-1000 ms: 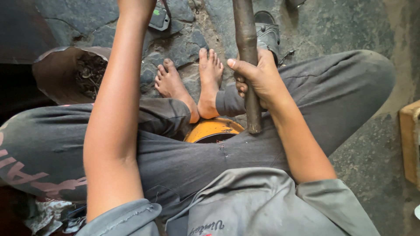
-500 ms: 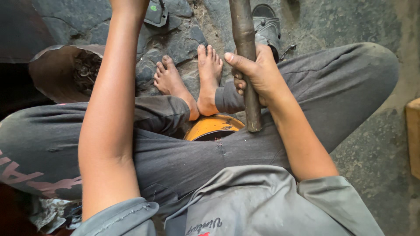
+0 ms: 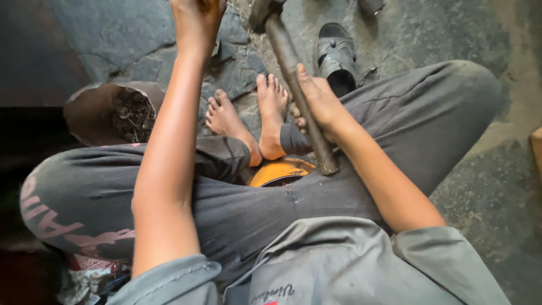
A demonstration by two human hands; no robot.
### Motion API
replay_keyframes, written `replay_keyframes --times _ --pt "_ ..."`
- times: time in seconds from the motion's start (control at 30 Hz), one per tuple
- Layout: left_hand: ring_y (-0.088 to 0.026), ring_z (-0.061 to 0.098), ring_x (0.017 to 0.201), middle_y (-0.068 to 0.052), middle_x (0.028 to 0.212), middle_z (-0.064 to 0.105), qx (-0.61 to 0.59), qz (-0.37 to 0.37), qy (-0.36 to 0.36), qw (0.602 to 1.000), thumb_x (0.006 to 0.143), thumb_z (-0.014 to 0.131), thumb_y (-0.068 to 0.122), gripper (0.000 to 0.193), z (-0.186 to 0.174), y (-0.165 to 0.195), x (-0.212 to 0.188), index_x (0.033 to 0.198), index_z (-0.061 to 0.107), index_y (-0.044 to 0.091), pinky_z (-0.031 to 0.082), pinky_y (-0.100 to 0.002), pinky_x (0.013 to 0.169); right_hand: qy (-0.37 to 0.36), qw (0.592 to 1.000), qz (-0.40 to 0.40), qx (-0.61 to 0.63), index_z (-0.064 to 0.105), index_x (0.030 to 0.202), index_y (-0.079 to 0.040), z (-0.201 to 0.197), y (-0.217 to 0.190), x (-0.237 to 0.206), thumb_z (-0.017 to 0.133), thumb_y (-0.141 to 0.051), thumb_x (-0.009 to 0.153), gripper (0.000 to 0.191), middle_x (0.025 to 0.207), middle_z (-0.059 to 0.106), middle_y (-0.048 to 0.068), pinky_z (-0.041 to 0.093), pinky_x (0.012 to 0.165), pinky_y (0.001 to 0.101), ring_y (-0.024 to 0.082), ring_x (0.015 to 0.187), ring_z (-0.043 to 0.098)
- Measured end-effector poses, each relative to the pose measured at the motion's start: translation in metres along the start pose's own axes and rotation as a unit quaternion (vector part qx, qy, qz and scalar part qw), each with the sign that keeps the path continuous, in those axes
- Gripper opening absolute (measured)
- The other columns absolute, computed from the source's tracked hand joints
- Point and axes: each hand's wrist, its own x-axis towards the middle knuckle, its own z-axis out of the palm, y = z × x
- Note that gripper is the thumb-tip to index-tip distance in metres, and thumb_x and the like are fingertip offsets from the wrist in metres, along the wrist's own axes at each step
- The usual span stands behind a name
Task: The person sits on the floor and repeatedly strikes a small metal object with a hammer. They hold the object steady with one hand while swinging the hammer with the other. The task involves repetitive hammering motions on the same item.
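Dim daylight, murky left shadows

The left hand (image 3: 197,17) and whatever it grips are cut off by the top edge, as is the hammer (image 3: 293,79) head.

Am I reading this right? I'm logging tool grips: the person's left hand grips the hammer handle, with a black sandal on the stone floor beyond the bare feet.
Not quite: the head view shows the right hand gripping the hammer handle, not the left. The left hand reaches forward at the top edge. The black sandal does lie on the stone floor beyond the bare feet.
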Motion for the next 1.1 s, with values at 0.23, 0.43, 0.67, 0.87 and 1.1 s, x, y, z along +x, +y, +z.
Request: replay_keyframes --times 0.23,0.43,0.67,0.87,1.1 --pt "-0.046 0.070 0.083 -0.025 0.088 0.072 -0.037 -0.001 -0.035 0.999 0.087 0.081 0.011 0.027 -0.011 0.039 0.018 0.100 0.062 -0.002 0.056 -0.045 0.070 0.012 0.986 -0.142 -0.085 0.053 0.089 -0.007 0.027 -0.070 -0.034 0.047 -0.068 0.097 0.061 0.061 0.054 0.003 0.045 0.039 0.0275 0.011 0.043 0.052" --pt "-0.048 0.068 0.088 -0.027 0.089 0.071 -0.009 -0.078 -0.035 0.996 0.083 0.080 0.008 0.026 -0.019 0.052 0.022 0.102 0.065 0.000 0.055 -0.049 0.072 -0.024 0.912 -0.396 -0.102 0.056 0.100 -0.003 0.046 -0.171 -0.088 0.045 -0.074 0.098 0.072 0.069 0.056 0.005 0.047 0.046 0.0275 0.011 0.055 0.058" --pt "-0.040 0.072 0.076 -0.023 0.082 0.073 -0.051 -0.053 -0.037 0.997 0.077 0.080 0.005 0.024 -0.009 0.020 0.008 0.098 0.068 0.000 0.055 -0.045 0.067 -0.028 0.970 -0.145 -0.194 0.057 0.089 -0.005 0.070 -0.084 -0.017 0.046 -0.067 0.097 0.063 0.061 0.056 0.002 0.046 0.039 0.0262 0.009 0.045 0.055" --pt "-0.029 0.074 0.072 -0.017 0.080 0.073 -0.047 -0.035 0.017 0.998 0.088 0.081 0.007 0.021 -0.012 0.000 0.008 0.095 0.063 -0.001 0.056 -0.038 0.067 -0.028 0.990 -0.126 -0.049 0.053 0.092 -0.007 0.011 -0.046 -0.032 0.052 -0.065 0.098 0.058 0.061 0.054 0.001 0.044 0.039 0.0262 0.009 0.043 0.051" --pt "-0.029 0.071 0.066 -0.016 0.076 0.072 -0.059 -0.040 0.012 0.997 0.089 0.082 0.009 0.025 -0.018 -0.017 0.008 0.091 0.060 -0.003 0.052 -0.039 0.061 0.018 0.995 -0.101 -0.014 0.052 0.092 -0.008 0.013 -0.051 -0.028 0.079 -0.025 0.089 0.032 0.062 0.051 -0.002 0.042 0.038 0.0256 0.007 0.044 0.048"
